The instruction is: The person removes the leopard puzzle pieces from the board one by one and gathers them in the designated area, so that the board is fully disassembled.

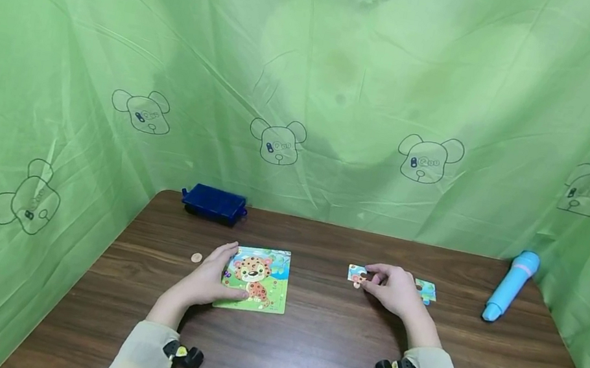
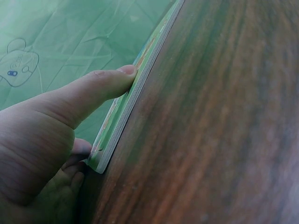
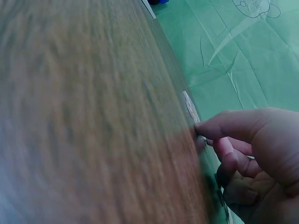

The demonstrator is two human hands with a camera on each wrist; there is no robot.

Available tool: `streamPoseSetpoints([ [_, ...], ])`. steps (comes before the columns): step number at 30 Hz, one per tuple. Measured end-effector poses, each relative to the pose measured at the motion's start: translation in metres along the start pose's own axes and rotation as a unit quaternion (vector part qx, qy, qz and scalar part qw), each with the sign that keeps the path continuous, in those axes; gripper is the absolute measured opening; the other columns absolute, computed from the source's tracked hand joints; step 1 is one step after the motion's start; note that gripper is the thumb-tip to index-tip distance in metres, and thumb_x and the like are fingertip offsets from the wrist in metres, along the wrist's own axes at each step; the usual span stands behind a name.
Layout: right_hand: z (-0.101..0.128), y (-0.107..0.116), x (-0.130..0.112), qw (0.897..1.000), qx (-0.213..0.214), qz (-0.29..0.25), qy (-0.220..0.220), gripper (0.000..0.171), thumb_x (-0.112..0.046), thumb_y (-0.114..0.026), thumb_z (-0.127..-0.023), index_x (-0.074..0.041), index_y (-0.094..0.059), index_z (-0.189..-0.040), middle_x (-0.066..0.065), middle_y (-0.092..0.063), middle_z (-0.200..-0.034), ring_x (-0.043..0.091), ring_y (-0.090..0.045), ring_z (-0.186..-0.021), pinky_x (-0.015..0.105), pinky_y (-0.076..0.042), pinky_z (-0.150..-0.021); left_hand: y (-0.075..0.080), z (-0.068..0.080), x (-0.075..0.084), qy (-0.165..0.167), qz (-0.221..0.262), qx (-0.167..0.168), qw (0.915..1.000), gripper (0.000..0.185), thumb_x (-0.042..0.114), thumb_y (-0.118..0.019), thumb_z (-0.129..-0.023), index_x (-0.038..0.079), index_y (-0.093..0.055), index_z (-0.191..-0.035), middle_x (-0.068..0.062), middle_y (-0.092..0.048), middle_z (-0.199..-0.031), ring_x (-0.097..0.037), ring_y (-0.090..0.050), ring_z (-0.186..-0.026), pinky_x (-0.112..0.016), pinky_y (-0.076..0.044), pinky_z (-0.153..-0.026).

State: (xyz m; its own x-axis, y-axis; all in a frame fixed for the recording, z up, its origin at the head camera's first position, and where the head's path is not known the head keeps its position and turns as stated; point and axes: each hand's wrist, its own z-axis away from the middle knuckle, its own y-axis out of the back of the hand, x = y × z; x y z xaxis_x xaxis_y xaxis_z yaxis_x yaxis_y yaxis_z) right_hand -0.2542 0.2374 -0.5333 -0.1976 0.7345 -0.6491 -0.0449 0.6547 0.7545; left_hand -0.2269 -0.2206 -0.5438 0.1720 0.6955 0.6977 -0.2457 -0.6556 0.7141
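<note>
From the head view, the left hand (image 1: 213, 278) is gripping the puzzle board (image 1: 256, 279) at its left edge, likely steadying it on the tabletop (image 1: 323, 360), while the right hand (image 1: 392, 288) is pinching one piece (image 1: 357, 274) to the right; a second piece (image 1: 426, 291) is lying beside it. The left wrist view is showing the thumb (image 2: 100, 86) pressing the board's edge (image 2: 135, 93). In the right wrist view, curled fingers (image 3: 224, 126) are closing on the piece (image 3: 190, 108).

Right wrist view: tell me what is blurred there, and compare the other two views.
Right wrist view: the table in the near foreground is smeared soft, the right hand sharper. Left wrist view: the thumb on the puzzle board edge is crisp, the wood grain soft. Head view: evenly lit, sharp, edges bowed by the wide lens.
</note>
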Motion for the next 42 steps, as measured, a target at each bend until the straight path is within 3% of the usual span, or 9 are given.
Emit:
streamPoseSetpoints([
  [6, -0.001, 0.000, -0.001, 1.000, 0.014, 0.013, -0.001, 0.033, -0.018, -0.085, -0.093, -0.002, -0.080, -0.122, -0.008, -0.065, -0.076, 0.011, -0.057, -0.069, 0.033, -0.047, -0.071, 0.000, 0.000, 0.000, 0.002, 0.005, -0.001, 1.0000, 0.124, 0.056, -0.095, -0.081, 0.004, -0.030, -0.172, -0.013, -0.021, -0.181, -0.041, -0.023, -0.165, -0.065, -0.034, -0.125],
  [22, -0.002, 0.000, -0.003, 1.000, 0.005, -0.012, -0.011, 0.036, -0.018, -0.085, -0.092, -0.001, -0.080, -0.123, -0.006, -0.067, -0.076, 0.009, -0.055, -0.061, 0.028, -0.044, -0.061, 0.000, 0.000, 0.000, 0.002, 0.007, -0.001, 1.0000, 0.123, 0.056, -0.095, -0.081, 0.005, -0.030, -0.172, -0.013, -0.021, -0.181, -0.041, -0.023, -0.165, -0.065, -0.034, -0.125],
  [27, -0.001, -0.002, -0.009, 0.999, 0.021, -0.030, -0.002, 0.037, -0.021, -0.089, -0.091, -0.002, -0.080, -0.122, -0.007, -0.069, -0.077, 0.008, -0.057, -0.061, 0.026, -0.045, -0.058, -0.001, 0.000, -0.001, 0.004, 0.004, -0.001, 1.0000, 0.124, 0.056, -0.095, -0.081, 0.005, -0.030, -0.172, -0.013, -0.021, -0.181, -0.041, -0.023, -0.165, -0.066, -0.034, -0.125],
  [31, 0.000, -0.012, -0.023, 0.998, 0.021, -0.057, 0.018, 0.037, -0.019, -0.087, -0.092, -0.001, -0.079, -0.123, -0.008, -0.069, -0.076, 0.008, -0.059, -0.062, 0.026, -0.047, -0.058, -0.002, 0.000, 0.000, 0.006, 0.000, -0.002, 1.0000, 0.124, 0.056, -0.095, -0.081, 0.004, -0.030, -0.172, -0.013, -0.021, -0.181, -0.041, -0.023, -0.165, -0.065, -0.033, -0.125],
  [36, 0.001, -0.029, -0.054, 0.995, -0.013, -0.089, 0.050, 0.038, -0.015, -0.085, -0.094, 0.001, -0.075, -0.127, -0.008, -0.069, -0.075, 0.010, -0.061, -0.059, 0.027, -0.051, -0.057, -0.001, 0.000, 0.000, 0.008, -0.001, -0.002, 1.0000, 0.124, 0.056, -0.095, -0.081, 0.004, -0.029, -0.172, -0.013, -0.020, -0.181, -0.041, -0.022, -0.165, -0.066, -0.033, -0.125],
  [42, 0.008, -0.047, -0.091, 0.990, -0.040, -0.130, 0.043, 0.046, -0.016, -0.085, -0.095, 0.002, -0.069, -0.134, -0.004, -0.069, -0.085, 0.011, -0.062, -0.059, 0.028, -0.055, -0.059, 0.001, 0.000, 0.001, 0.008, 0.003, -0.002, 1.0000, 0.124, 0.056, -0.095, -0.081, 0.005, -0.029, -0.173, -0.013, -0.020, -0.181, -0.041, -0.022, -0.165, -0.066, -0.033, -0.125],
])
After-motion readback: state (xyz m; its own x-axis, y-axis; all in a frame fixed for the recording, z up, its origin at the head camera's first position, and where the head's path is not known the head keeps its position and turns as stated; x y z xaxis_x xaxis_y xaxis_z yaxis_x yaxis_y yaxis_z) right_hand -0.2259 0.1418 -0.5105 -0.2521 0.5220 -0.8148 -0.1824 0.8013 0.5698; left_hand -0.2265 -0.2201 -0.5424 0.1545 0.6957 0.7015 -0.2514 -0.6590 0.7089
